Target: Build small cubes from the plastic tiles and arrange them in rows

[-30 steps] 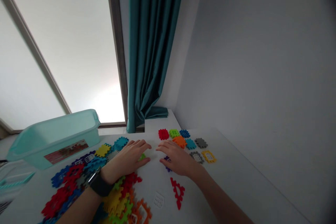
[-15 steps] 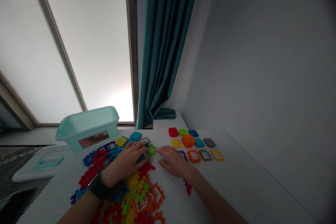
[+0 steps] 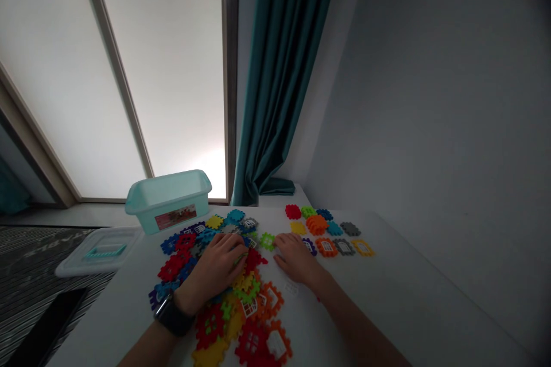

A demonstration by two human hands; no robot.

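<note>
The left hand (image 3: pixel 221 261), fingers half bent, lies over a heap of toothed plastic pieces (image 3: pixel 246 292); whether it grips one, I cannot tell. The right hand (image 3: pixel 297 259), loosely curled, is just beside a squarish green piece (image 3: pixel 267 241), near the white table's (image 3: pixel 387 292) far edge; its hold is unclear. A rectangular tub (image 3: pixel 174 202) stands at the far left corner.

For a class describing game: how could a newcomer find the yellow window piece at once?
On the table, look beyond and right of the right hand for the rows of pieces. Follow the nearest row to its right end, past the grey window piece. There lies the yellow window piece, the only yellow one visible in that row.
</note>
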